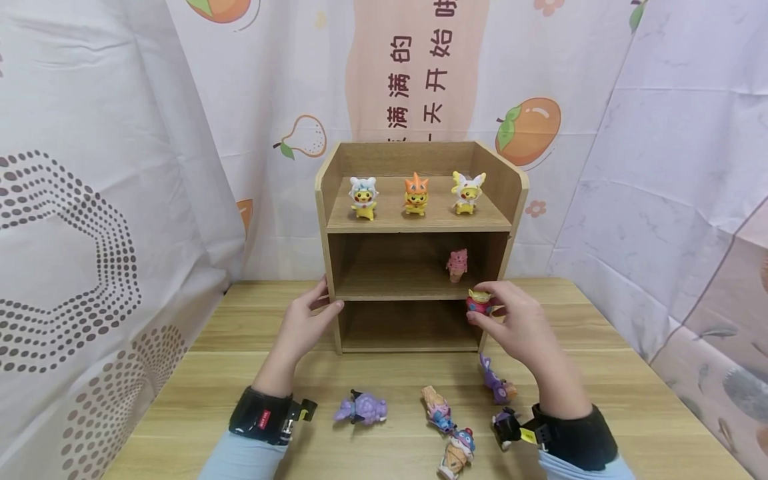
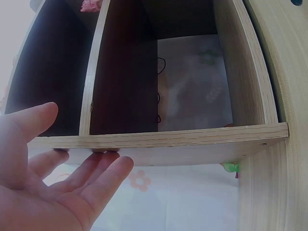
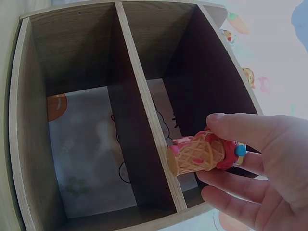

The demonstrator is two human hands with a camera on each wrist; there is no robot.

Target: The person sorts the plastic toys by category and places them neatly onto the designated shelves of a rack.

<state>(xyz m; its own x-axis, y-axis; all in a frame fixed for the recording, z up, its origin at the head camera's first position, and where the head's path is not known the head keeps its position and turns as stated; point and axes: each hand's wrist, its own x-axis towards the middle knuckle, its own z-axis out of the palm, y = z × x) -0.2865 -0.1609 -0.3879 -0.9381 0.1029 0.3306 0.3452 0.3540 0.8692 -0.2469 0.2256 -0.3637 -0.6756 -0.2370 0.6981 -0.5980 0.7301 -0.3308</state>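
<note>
My right hand (image 1: 519, 320) pinches a small ice-cream-cone figurine (image 3: 202, 154) between thumb and fingers. It has a tan waffle cone, a red-pink top and a blue dot. The hand holds it at the right front of the wooden shelf (image 1: 420, 230), by the middle board's edge. My left hand (image 1: 306, 323) is at the shelf's left side, fingertips against the outer panel and the thumb by the front edge. A pink ice-cream figurine (image 1: 457, 265) stands on the middle board, at the right.
Three yellow figurines in white or orange headgear, one an orange-capped figurine (image 1: 416, 195), stand on the top board. On the table (image 1: 258, 333) lie several more: a purple figurine (image 1: 361, 408), two cone figurines in front, and a purple figurine (image 1: 495, 381) and a dark figurine (image 1: 507, 427) near my right wrist.
</note>
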